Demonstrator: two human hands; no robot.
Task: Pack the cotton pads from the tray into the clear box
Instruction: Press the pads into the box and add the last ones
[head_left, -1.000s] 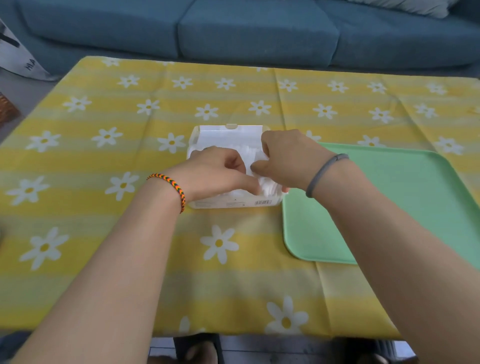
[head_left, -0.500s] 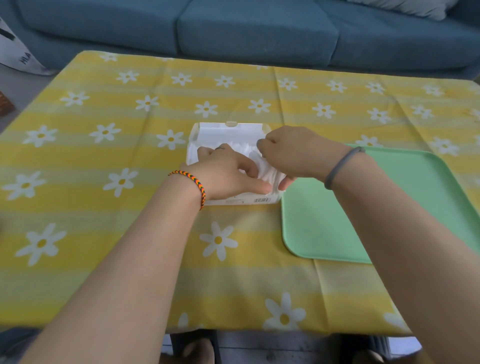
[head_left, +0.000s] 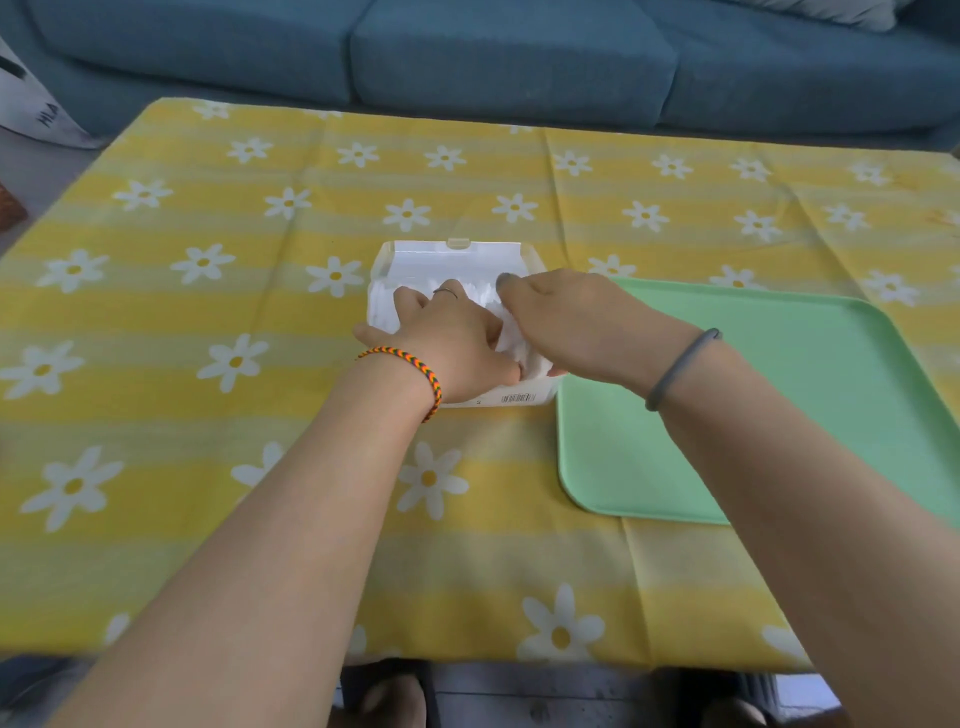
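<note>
In the clear box, both hands (cotton pads).

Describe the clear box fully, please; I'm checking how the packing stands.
The clear rectangular plastic box sits on the yellow daisy-print tablecloth, its right side against the green tray's left edge. Its lid looks open; a small clasp tab shows at the far rim. A barcode label marks the near wall. White cotton pads fill it. The left hand and right hand press on the pads inside.
</note>
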